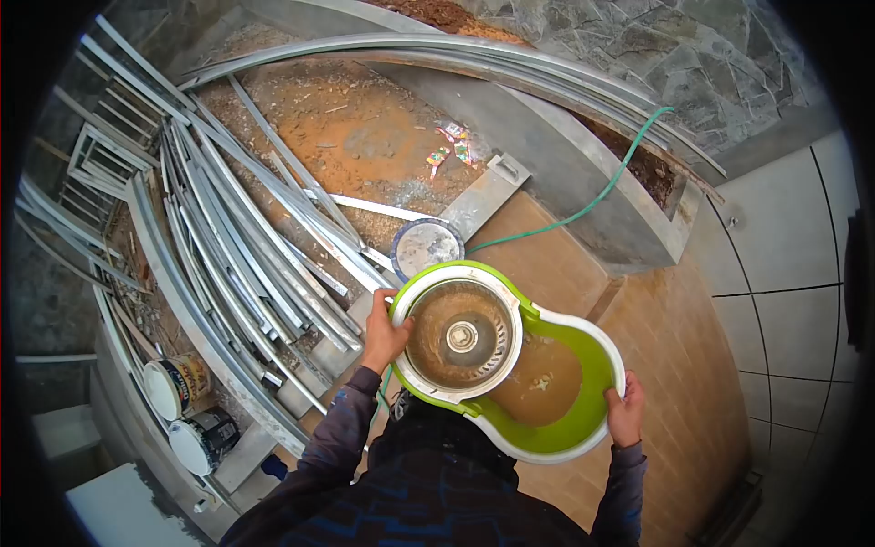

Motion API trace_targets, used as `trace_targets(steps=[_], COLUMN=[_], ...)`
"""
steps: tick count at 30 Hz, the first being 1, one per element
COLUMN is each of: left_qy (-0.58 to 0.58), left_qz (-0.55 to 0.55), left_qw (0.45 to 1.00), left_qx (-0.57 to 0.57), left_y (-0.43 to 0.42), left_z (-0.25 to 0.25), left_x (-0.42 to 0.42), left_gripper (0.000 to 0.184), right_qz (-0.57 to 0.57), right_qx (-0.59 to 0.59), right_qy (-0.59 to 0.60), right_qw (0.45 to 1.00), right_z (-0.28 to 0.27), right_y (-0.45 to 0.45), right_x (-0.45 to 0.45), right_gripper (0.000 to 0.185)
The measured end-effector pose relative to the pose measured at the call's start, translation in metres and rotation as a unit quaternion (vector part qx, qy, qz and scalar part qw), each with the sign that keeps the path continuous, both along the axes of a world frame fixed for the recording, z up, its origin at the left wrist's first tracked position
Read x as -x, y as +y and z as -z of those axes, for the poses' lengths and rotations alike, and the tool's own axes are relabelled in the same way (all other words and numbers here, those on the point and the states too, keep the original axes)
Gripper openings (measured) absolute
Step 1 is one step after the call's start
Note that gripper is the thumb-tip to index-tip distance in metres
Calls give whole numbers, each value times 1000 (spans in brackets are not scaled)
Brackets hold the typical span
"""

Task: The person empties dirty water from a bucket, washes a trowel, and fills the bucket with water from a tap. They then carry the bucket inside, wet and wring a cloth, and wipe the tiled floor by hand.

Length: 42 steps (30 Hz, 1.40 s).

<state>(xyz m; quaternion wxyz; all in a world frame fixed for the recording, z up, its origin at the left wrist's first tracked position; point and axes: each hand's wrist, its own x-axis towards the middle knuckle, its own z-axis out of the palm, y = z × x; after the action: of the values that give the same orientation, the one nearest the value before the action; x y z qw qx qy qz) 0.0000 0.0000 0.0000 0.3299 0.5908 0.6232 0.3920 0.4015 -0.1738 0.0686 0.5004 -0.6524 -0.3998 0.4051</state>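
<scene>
A green and white mop bucket [583, 339] is held level in front of my body. Its round metal spinner basket [462, 337] is on the left, and brown, murky water [540, 383] lies in the right part. My left hand [386, 330] grips the rim on the left, beside the basket. At the far right end, my right hand [625, 410] is closed on the rim, thumb on the inner side.
Long metal profiles [246, 237] lie in a pile at the left. A round lid-like disc [427, 247] is just beyond the bucket. A green hose [583, 214] crosses the tiled floor and low wall [583, 173]. Two paint buckets [187, 381] stand lower left.
</scene>
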Motion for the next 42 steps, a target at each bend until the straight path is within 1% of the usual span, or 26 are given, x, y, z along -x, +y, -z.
trace_targets(steps=[2,3,4,5,7,8,9,11,12,13,15,16,17,19,21,23,25,27,28,29,31,36,38,39,41,42], left_qy=[-35,-89,-101,-101,-160,-114,-108,-303,-348,-355,-441,-479,-485,-523,-529,-558,-558,-602,-601,-604,-590,-557,-525,-524,-486,-496], left_qz=[5,-12,-21,-31,-43,-48,-53,-109,-114,-126,-137,-146,-160,-210,-247,-280,-272,-263,-275,-250,-265,-294,-328,-334,-331,-345], left_qw=[998,991,985,981,972,981,979,904,887,884,841,816,813,769,758,723,727,705,701,709,712,733,737,735,737,722], left_qx=[-49,101,142,165,166,148,163,280,282,276,282,289,280,303,292,295,293,268,269,263,272,258,271,271,334,336], left_y=[24,-23,1,16,59,75,86,128,148,167,202,220,236,272,307,336,366,389,402,416,438,468,481,487,497,502], left_z=[15,39,48,56,67,73,88,114,109,128,175,178,184,212,245,278,323,362,368,372,381,413,425,428,437,444], left_x=[-9,-58,-70,-78,-99,-101,-101,-105,-107,-107,-108,-108,-110,-112,-114,-112,-108,-103,-102,-99,-95,-78,-72,-69,-62,-61], left_gripper=[43,40,38,38,36,29,29,22,22,22,25,28,28,28,29,30,36,39,39,39,39,35,34,34,33,36], right_qz=[7,-12,-26,-37,-23,-32,-37,-54,-64,-78,-97,-113,-126,-162,-185,-193,-213,-221,-224,-221,-224,-247,-236,-241,-241,-249], right_qx=[-33,110,112,135,127,133,149,167,171,169,171,169,180,180,189,190,187,192,184,183,168,181,196,199,256,260], right_qy=[-49,-116,-144,-143,-105,-105,-100,-84,-76,-81,-84,-87,-100,-116,-132,-116,-100,-106,-113,-112,-80,-90,-39,-38,52,51], right_qw=[998,987,983,980,986,985,983,981,980,979,977,975,971,963,955,956,954,950,950,951,957,948,951,949,935,932], right_z=[16,-42,-36,-32,-29,-27,-24,-21,-17,-12,3,13,24,52,90,131,163,189,202,215,238,264,268,267,259,248], right_y=[12,1,23,43,101,124,143,198,226,252,310,338,365,426,477,524,564,598,615,630,650,680,691,698,715,729], right_x=[-14,-59,-71,-81,-98,-102,-103,-110,-116,-120,-127,-129,-132,-139,-139,-139,-137,-134,-131,-132,-132,-124,-114,-108,-87,-74], right_gripper=[21,19,18,18,15,14,14,13,14,14,15,15,16,17,17,16,15,14,13,13,12,11,10,10,8,8])
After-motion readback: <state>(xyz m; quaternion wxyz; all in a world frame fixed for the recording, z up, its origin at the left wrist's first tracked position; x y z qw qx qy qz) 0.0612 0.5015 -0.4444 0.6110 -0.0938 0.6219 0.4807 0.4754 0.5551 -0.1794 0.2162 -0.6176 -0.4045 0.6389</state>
